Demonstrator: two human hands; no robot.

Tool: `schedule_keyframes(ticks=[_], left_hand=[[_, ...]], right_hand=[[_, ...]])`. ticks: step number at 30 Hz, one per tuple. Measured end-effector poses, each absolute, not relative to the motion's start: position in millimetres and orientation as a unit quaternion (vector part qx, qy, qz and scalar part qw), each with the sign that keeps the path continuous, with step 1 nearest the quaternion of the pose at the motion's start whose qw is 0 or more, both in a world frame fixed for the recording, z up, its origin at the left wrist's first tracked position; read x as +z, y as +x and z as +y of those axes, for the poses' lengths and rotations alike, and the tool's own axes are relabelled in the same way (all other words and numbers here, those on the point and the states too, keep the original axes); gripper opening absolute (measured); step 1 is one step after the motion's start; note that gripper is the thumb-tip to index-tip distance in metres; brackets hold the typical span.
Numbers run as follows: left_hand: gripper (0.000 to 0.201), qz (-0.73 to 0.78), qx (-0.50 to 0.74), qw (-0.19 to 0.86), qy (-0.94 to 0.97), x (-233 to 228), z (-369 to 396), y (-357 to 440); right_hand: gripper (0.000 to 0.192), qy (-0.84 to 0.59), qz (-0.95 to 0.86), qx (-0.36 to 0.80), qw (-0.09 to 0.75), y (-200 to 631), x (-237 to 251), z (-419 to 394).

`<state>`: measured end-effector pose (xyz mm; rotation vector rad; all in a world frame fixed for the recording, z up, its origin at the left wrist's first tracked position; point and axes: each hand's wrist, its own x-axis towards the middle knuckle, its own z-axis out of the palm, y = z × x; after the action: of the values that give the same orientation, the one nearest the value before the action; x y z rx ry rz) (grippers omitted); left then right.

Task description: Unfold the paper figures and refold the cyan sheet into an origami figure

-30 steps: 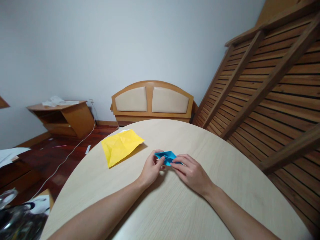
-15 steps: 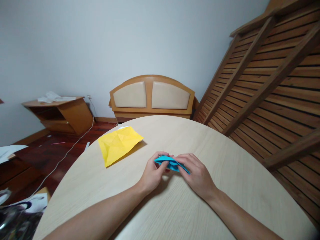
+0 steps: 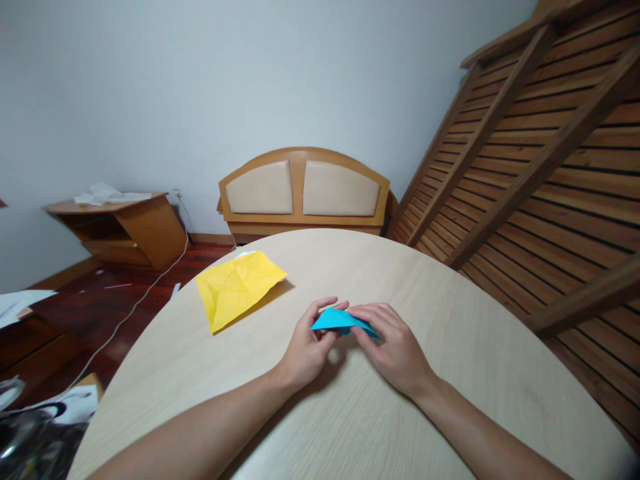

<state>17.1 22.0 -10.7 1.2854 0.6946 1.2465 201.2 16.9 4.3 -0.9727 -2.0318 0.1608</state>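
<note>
A folded piece of blue paper [image 3: 336,319] is held between the two hands, directly in front of the right grip [image 3: 397,339] and above the desk [image 3: 430,307]. The right grip is closed on the right-hand portion of the paper: the thumb is placed on the near side, and the fingers are laid across the far side. At the left grip [image 3: 306,347], the thumb and index finger are parted, and the pointed left end of the paper is positioned between them. The other fingers are partly hidden by the paper; whether it is pinched by the left grip cannot be told.

A shadow is cast on the desk, below both grips. A creased yellow sheet of paper [image 3: 240,288] is laid on the desk, beyond and to the left of the left grip, and well apart from it. A white edge is exposed at the far side of that sheet.

Straight beyond both grips, past the desk edge, a wooden headboard [image 3: 297,190] with two padded panels is placed against the wall. Far to the right of the right grip, a slatted wooden frame [image 3: 543,177] is leaned at a slant.
</note>
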Motion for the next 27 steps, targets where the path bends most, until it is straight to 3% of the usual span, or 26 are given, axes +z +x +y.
schedule_keyframes(ticks=[6, 11, 16, 20, 27], left_hand=[[0.032, 0.33, 0.51, 0.519, 0.601, -7.8, 17.5, 17.9], [0.024, 0.408, 0.512, 0.488, 0.578, -6.9, 18.8, 16.7], [0.03, 0.432, 0.55, 0.479, 0.531, -6.2, 23.0, 16.4], [0.033, 0.417, 0.552, 0.483, 0.537, -5.1, 22.1, 17.6], [0.04, 0.424, 0.537, 0.473, 0.556, -5.5, 22.6, 17.7]], right_hand=[[0.023, -0.412, -0.805, 0.075, 0.42, 202.6, -0.2, 16.8], [0.011, -0.456, -0.772, 0.127, 0.423, 199.1, 0.2, 13.6], [0.029, -0.442, -0.778, 0.165, 0.415, 194.0, 1.9, 10.3], [0.021, -0.468, -0.739, 0.217, 0.433, 192.3, -0.9, 11.2], [0.026, -0.471, -0.649, 0.34, 0.491, 191.0, -6.8, 16.4]])
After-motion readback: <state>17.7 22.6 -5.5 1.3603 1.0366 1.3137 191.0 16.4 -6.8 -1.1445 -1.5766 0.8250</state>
